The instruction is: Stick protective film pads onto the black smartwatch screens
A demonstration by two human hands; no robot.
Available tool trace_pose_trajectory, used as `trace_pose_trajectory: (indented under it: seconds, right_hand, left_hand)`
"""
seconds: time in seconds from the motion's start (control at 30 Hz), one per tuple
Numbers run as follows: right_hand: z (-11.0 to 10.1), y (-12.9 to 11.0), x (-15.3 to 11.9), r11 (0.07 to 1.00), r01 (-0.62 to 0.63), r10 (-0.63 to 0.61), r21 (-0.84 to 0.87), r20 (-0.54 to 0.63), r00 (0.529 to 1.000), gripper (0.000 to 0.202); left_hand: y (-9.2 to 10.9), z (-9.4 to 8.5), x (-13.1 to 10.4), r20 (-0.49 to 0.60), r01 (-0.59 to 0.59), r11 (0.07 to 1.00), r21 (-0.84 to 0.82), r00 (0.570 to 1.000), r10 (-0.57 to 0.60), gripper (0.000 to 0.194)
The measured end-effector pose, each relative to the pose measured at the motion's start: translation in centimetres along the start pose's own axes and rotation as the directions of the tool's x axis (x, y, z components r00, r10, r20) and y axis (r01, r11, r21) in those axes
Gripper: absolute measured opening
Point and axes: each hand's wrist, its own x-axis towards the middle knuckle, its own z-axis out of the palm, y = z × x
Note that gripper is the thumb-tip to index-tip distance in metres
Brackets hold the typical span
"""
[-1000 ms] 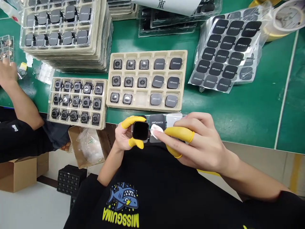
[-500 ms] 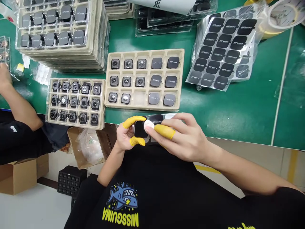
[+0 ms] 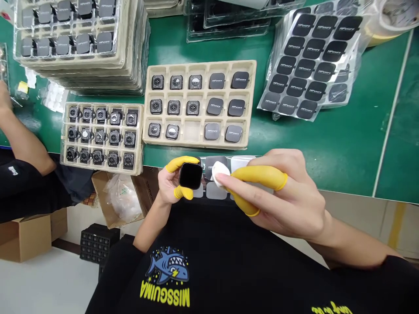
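Note:
My left hand (image 3: 173, 185), in yellow finger cots, grips a smartwatch body (image 3: 190, 176) by its edges, with the dark screen facing up. In my right hand (image 3: 278, 187), also with yellow finger cots, a small white pad (image 3: 220, 172) is pinched between the fingers, a short way right of the watch and not touching it. A sheet of square stickers (image 3: 216, 190) lies behind both hands at the table's front edge, partly hidden by them. Beyond my hands stands a beige tray (image 3: 248, 104) of watches, some face down and others with HiFuture stickers on top; one front compartment holds no watch.
A smaller tray (image 3: 140, 144) of watches stands to the left, with a tall stack of trays (image 3: 131, 65) behind it. Sticker sheets (image 3: 306, 69) and a tape roll (image 3: 393, 22) lie at right. On the far left is another person's arm (image 3: 24, 131). An open carton (image 3: 140, 192) is below.
My right hand has moved to the right with the white pad, away from the watch. The watch screen now shows fully; my left hand has barely moved.

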Motion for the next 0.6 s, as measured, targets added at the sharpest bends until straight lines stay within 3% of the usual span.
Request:
trace_pose_trajectory:
  seconds: [0.17,0.33,0.5,0.6]
  right_hand:
    - [0.4,-0.2,0.0,0.993,0.107,-0.108,0.052,0.014,0.994,0.031]
    - [1.0,-0.8,0.1,0.974,0.224,-0.221,-0.017,0.096,0.97,0.029]
    - [1.7,-0.8,0.3,0.974,0.174,-0.168,-0.145,0.051,0.984,0.027]
    - [2.0,-0.1,0.4,0.961,0.126,-0.122,-0.246,0.03,0.992,0.03]
  left_hand:
    - [0.2,-0.1,0.4,0.039,-0.018,1.0,0.001,0.999,0.018,0.081]
    - [0.1,-0.3,0.5,0.137,-0.059,0.998,0.016,0.989,0.057,0.088]
    - [-0.2,-0.4,0.5,0.139,-0.147,0.987,0.068,0.981,0.137,0.08]
    - [-0.6,-0.3,0.3,0.12,-0.135,0.989,0.054,0.985,0.128,0.076]
